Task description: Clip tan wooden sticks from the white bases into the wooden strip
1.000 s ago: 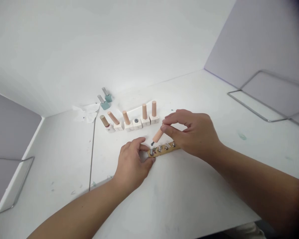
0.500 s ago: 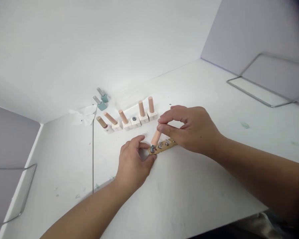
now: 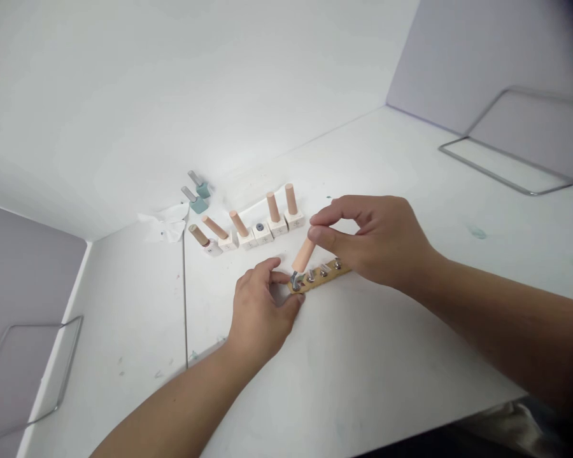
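My right hand (image 3: 382,238) pinches the peach cap of a nail polish brush (image 3: 304,256), tilted with its bristle end down at the left end of a tan strip (image 3: 332,272). Along that strip stand several small shiny nail tips on metal mounts. My left hand (image 3: 263,305) grips the strip's left end between thumb and fingers. Behind the hands, an uncapped white nail polish bottle (image 3: 262,233) with a dark opening stands in a row of white bottles with peach caps (image 3: 291,202). The exact contact of the bristles is too small to tell.
Two teal polish bottles (image 3: 198,203) stand behind the row at the left, near a crumpled white tissue (image 3: 165,224). A gold-capped bottle (image 3: 205,240) ends the row. Wire frames stick out at the right (image 3: 487,172) and left. Green smudges mark the white tabletop (image 3: 363,369).
My right hand has shifted slightly and tilted the brush further over to the right. The left hand keeps its hold on the strip; the whole view has moved a little.
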Action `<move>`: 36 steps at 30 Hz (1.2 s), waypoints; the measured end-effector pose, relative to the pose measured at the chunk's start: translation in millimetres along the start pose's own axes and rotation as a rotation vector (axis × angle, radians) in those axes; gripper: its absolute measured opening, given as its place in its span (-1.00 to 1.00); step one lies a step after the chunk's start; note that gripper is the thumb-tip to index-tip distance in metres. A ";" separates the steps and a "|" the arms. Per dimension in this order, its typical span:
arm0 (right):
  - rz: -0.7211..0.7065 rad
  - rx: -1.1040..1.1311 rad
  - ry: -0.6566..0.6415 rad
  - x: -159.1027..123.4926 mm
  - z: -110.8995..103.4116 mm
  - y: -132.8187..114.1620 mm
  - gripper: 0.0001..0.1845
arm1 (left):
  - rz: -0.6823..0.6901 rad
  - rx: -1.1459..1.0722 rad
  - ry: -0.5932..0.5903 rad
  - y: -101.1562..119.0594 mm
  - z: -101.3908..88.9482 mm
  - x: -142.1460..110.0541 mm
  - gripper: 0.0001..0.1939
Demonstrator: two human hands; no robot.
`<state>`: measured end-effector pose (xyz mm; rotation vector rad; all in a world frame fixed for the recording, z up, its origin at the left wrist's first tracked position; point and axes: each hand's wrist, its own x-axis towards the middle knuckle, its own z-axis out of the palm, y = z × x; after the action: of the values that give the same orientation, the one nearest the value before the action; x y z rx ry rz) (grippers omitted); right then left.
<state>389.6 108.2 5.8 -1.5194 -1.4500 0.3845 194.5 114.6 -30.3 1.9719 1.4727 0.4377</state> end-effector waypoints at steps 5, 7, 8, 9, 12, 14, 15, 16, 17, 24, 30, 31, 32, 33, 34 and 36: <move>-0.020 -0.016 -0.085 0.7 1.9 0.4 -0.92 | -0.002 0.021 -0.011 0.7 0.2 -1.0 -0.42; -0.059 -0.043 -0.087 1.5 2.6 0.8 -0.92 | -0.008 0.013 -0.014 1.6 0.2 -1.1 -0.42; -0.076 -0.054 -0.081 2.0 2.9 1.3 -0.92 | -0.008 0.009 -0.013 1.9 0.2 -1.1 -0.42; -0.086 -0.062 -0.073 2.4 3.1 1.9 -0.92 | -0.011 0.007 -0.013 2.1 0.2 -1.0 -0.42; -0.095 -0.080 -0.054 3.6 3.9 4.5 -0.93 | -0.009 0.010 -0.012 1.8 0.5 -0.2 -0.42; -0.099 -0.094 -0.049 4.1 4.7 5.9 -0.93 | 0.003 0.016 -0.005 0.9 0.8 0.4 -0.42; -0.101 -0.100 -0.044 4.3 5.0 6.3 -0.92 | 0.006 0.016 -0.003 0.5 0.9 0.6 -0.42; -0.102 -0.105 -0.038 4.3 5.3 6.4 -0.91 | 0.014 0.018 -0.001 0.1 1.0 0.9 -0.43; -0.102 -0.108 -0.029 4.3 5.4 6.2 -0.91 | 0.021 0.019 0.005 -0.3 0.9 1.0 -0.43; -0.046 -0.059 -0.004 3.2 0.2 -0.6 -0.90 | 0.010 0.010 0.003 0.3 0.6 0.3 -0.42; 0.006 0.018 -0.065 1.9 -0.7 -0.3 -0.92 | 0.012 -0.009 0.000 1.8 0.0 -0.4 -0.42; -0.004 0.017 -0.080 1.8 -0.1 0.4 -0.91 | 0.003 -0.008 -0.003 1.9 -0.3 -0.5 -0.42; -0.015 0.011 -0.090 1.8 0.6 1.2 -0.91 | -0.002 -0.005 -0.005 2.1 -0.5 -0.5 -0.42; -0.024 0.001 -0.097 1.9 1.2 1.9 -0.91 | -0.006 -0.003 -0.009 2.2 -0.7 -0.4 -0.41; -0.031 -0.009 -0.101 2.0 1.7 2.6 -0.91 | -0.011 -0.003 -0.012 2.4 -0.8 -0.3 -0.41; -0.038 -0.020 -0.104 2.3 2.5 3.7 -0.92 | -0.018 -0.003 -0.016 3.0 -0.9 0.0 -0.40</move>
<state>390.4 112.0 2.6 -1.5043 -1.5656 0.4335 196.1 114.3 -27.7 1.9539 1.4777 0.4153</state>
